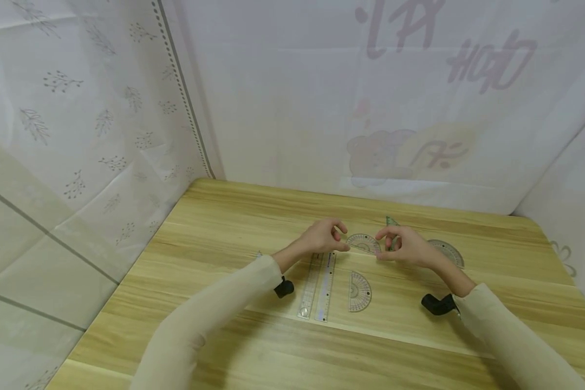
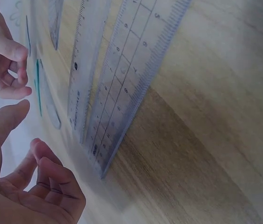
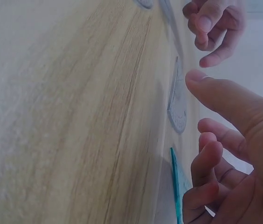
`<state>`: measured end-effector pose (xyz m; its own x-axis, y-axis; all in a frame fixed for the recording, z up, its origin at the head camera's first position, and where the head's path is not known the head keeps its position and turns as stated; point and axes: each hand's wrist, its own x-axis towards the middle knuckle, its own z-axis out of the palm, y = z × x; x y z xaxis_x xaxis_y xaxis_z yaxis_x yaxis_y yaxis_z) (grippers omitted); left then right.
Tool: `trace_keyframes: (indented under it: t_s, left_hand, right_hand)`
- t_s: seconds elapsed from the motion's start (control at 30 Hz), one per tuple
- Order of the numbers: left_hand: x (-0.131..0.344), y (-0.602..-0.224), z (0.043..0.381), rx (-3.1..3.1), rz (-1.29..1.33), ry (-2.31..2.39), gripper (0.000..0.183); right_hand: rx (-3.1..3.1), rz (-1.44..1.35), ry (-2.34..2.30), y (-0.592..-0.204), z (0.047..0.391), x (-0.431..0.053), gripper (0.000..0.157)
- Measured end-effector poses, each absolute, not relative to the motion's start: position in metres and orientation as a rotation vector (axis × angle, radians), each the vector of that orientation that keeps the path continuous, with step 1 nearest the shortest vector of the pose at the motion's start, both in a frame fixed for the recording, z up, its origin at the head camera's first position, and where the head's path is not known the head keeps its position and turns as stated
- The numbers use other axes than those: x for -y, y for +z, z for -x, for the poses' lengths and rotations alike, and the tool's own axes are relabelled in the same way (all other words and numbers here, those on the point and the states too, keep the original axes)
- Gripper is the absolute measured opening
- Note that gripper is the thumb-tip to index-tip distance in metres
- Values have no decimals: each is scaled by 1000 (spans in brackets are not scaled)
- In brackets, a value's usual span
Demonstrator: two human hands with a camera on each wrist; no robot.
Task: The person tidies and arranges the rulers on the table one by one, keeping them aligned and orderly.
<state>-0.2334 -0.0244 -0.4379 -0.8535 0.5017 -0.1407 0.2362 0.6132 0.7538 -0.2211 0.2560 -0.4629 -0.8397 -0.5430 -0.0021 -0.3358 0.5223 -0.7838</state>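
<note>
A clear protractor (image 1: 364,243) lies on the table between the two hands, flat side towards the person. My left hand (image 1: 324,235) hovers at its left, thumb and fingers bent and apart, holding nothing. On the other side my right hand (image 1: 407,246) has its thumb and index finger spread near the protractor's right end; nothing shows in its grip. Two clear rulers, one (image 1: 309,290) beside the other (image 1: 325,290), lie below the left hand. A second protractor (image 1: 359,291) lies right of them. Behind the right hand, a green-edged set square (image 1: 391,221) is partly hidden.
A third protractor (image 1: 448,252) lies right of the right hand, partly covered by the wrist. A small pointed clear tip (image 1: 259,254) shows behind the left sleeve. Black wrist mounts (image 1: 285,288) hang below both wrists. White printed cloth (image 1: 283,108) stands behind the wooden table (image 1: 214,336).
</note>
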Motion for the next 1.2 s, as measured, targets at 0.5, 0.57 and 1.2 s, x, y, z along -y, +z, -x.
trace_keyframes:
  t_s: [0.5,0.57,1.2]
  left_hand:
    - [14,-437,239,-2508,-601,1046,42]
    - [13,-436,239,-2514,-601,1028,42]
    - [10,-432,238,-2495,-548,1035,36]
  right_hand:
    - [-2567,734,-1124,-464,227,-256,42]
    - [-2573,733,-1108,-464,227,-255,42]
    - [-2570,731,-1128,-461,225,-253,45]
